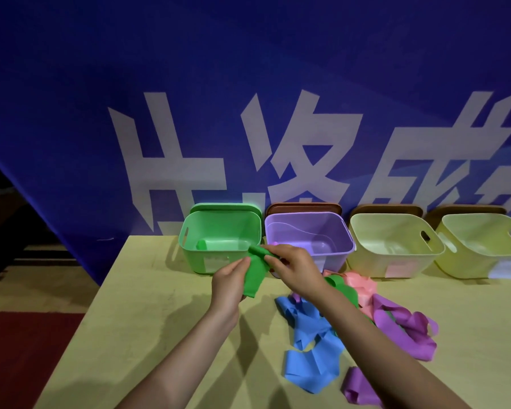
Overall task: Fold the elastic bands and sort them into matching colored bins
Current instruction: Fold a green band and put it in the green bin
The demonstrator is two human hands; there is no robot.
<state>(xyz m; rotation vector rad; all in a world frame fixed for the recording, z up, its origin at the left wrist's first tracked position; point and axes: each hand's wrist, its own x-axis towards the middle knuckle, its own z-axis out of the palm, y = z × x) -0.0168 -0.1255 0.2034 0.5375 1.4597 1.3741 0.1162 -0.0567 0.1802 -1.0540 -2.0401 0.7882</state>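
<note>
A folded green elastic band [255,273] is held up between both hands, just in front of the green bin [222,252]. My left hand [229,283] grips its lower part, and my right hand [292,267] pinches its top edge. A small green roll [202,245] lies inside the green bin. Loose bands lie on the table below my right arm: a blue one [310,349], a purple one [404,326], a pink one [362,286], another green one [341,286] and a second purple piece [359,388].
The purple bin [309,231] stands right of the green one, then two pale yellow bins [393,246] [481,246]. Lids lean behind the bins against a blue banner [248,98]. The yellow table [148,320] ends at its left edge, with red floor [27,349] beyond.
</note>
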